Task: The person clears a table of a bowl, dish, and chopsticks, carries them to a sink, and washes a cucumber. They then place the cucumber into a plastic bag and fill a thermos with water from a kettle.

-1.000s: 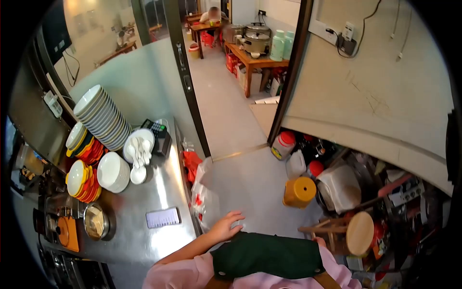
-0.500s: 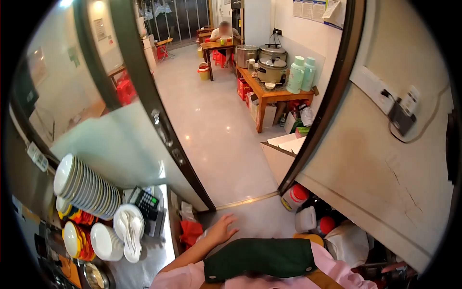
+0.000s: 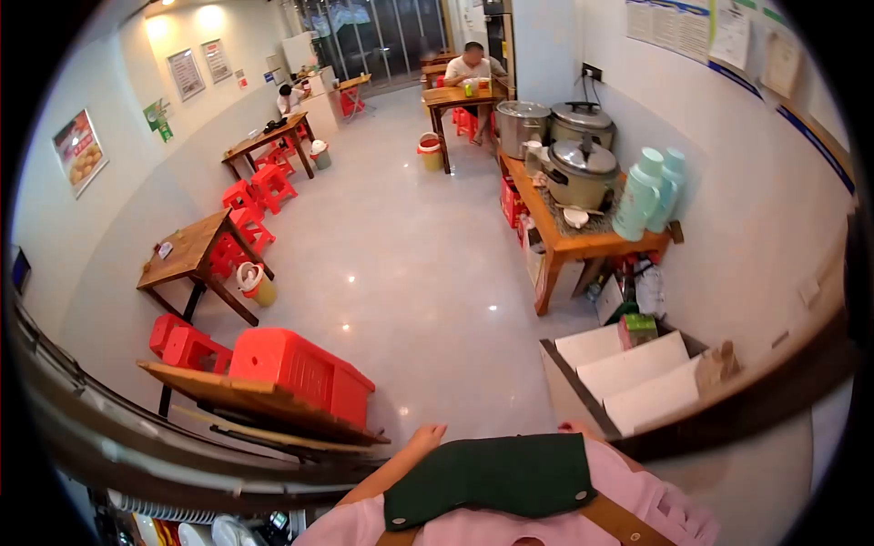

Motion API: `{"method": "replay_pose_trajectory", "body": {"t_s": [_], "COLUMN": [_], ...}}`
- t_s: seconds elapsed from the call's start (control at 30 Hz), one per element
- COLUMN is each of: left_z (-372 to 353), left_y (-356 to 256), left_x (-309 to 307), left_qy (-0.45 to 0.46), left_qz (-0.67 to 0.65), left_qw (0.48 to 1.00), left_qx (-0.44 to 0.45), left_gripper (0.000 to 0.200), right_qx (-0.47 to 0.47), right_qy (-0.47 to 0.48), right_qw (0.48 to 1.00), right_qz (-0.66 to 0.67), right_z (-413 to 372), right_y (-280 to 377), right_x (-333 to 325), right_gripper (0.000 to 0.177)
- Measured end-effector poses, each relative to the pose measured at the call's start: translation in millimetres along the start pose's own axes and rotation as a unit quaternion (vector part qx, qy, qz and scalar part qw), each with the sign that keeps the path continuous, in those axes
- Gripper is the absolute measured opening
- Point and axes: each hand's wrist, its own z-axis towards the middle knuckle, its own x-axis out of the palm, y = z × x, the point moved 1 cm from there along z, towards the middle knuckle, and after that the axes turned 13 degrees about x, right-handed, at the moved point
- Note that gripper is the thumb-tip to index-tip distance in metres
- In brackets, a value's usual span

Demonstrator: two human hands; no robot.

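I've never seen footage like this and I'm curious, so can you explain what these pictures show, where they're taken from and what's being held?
There's no robot here: these are a person's own bare hands. Every picture comes from one camera worn on their head, looking forward and down, which is why the green apron shows at the bottom. The left hand looks empty; the right hand is mostly hidden by the apron, so I can't tell whether it holds anything.

Ahead is a room with red stools. On the wooden table to the right stand a metal pot, two lidded cookers, a small white bowl and two pale green flasks. Another person sits at a table further back.
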Motion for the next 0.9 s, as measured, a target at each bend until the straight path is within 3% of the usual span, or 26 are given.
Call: {"method": "replay_pose_trajectory", "body": {"t_s": [0.03,0.1,0.2,0.27,0.3,0.37,0.4,0.5,0.63,0.7,0.73,0.83,0.9], "left_z": [8.5,38.2,35.5,57.6,70.7,106.8,129.7,236.2,430.0,536.7,581.5,690.4,724.3], "left_y": [23.0,132.6,177.4,206.9,219.1,237.7,242.5,234.7,128.9,142.3,134.3,120.2,87.4], "left_x": [-0.3,22.2,3.7,-6.7,-12.5,-31.2,-40.0,-92.0,-207.4,-237.9,-247.3,-258.9,-253.3], "left_qy": [-0.026,0.047,0.044,0.033,0.026,0.017,0.012,-0.025,-0.146,-0.15,-0.174,-0.253,-0.228], "left_qz": [0.019,-0.021,0.012,0.021,0.026,0.032,0.033,0.038,0.048,-0.044,-0.115,-0.117,-0.12], "left_qw": [0.999,0.996,0.981,0.971,0.967,0.961,0.96,0.966,0.972,0.975,0.965,0.955,0.959], "left_qx": [-0.037,-0.071,-0.19,-0.236,-0.253,-0.274,-0.279,-0.253,-0.179,-0.159,-0.161,-0.102,-0.12], "left_gripper": [0.044,0.044,0.042,0.041,0.041,0.04,0.04,0.039,0.038,0.03,0.028,0.024,0.019], "right_qx": [-0.033,-0.124,-0.147,-0.07,-0.064,0.027,0.027,0.034,0.019,-0.019,-0.017,-0.062,-0.066], "right_qy": [-0.006,-0.024,-0.04,0.013,0.011,0.023,0.034,-0.006,-0.032,-0.049,-0.05,-0.063,-0.051], "right_qw": [0.999,0.987,0.984,0.993,0.993,0.973,0.955,0.97,0.951,0.926,0.925,0.893,0.858], "right_qz": [-0.031,-0.098,-0.087,0.09,0.094,0.226,0.295,0.239,0.306,0.374,0.375,0.441,0.508], "right_z": [10.8,72.4,171.2,237.4,257.1,292.7,335.4,371.8,473.9,530.2,556.3,640.5,712.4], "right_y": [74.4,142.8,207.0,233.0,247.5,284.8,270.8,336.9,398.5,424.8,442.7,493.0,527.8], "right_x": [-42.0,-86.4,-123.7,-135.6,-139.8,-152.1,-144.1,-188.3,-239.0,-263.5,-277.4,-323.2,-360.7], "right_gripper": [0.024,0.023,0.022,0.022,0.022,0.021,0.02,0.022,0.026,0.028,0.028,0.031,0.036]}}
